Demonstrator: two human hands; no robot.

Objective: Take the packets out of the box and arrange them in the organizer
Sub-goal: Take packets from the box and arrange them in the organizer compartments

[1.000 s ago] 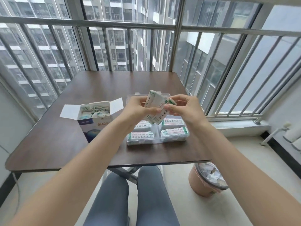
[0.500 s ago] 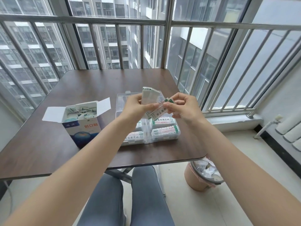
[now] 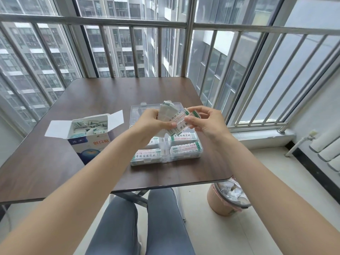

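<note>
A bundle of packets [image 3: 166, 115] is gripped in the left hand [image 3: 152, 124], fingers and thumb curled round it, and is held above the rear half of the organizer [image 3: 165, 157]. One packet [image 3: 181, 124] is pinched at its right end between thumb and fingertips of the right hand [image 3: 207, 122]; its left end lies against the bundle and the left thumb. The packets are white with green end bands; black Chinese characters are printed along the pinched one, too tilted to be read with certainty. The organizer, a clear plastic case with compartments, rests on the brown table [image 3: 55, 162] in front of the person. Filled compartments are seen in its near half: a stack [image 3: 147, 155] at near left and a stack [image 3: 185, 147] at near right, each topped by a packet with black Chinese lettering and green ends, small red print on the right one. The rear compartments are largely hidden by the hands. The box [image 3: 88, 133] stands on the table just left of the organizer, flaps open, with loose packets inside; orange characters "创口贴" are printed on its white and blue front, above a globe picture. A bin [image 3: 220, 203] with paper scraps stands on the floor beside the table's near right corner.
</note>
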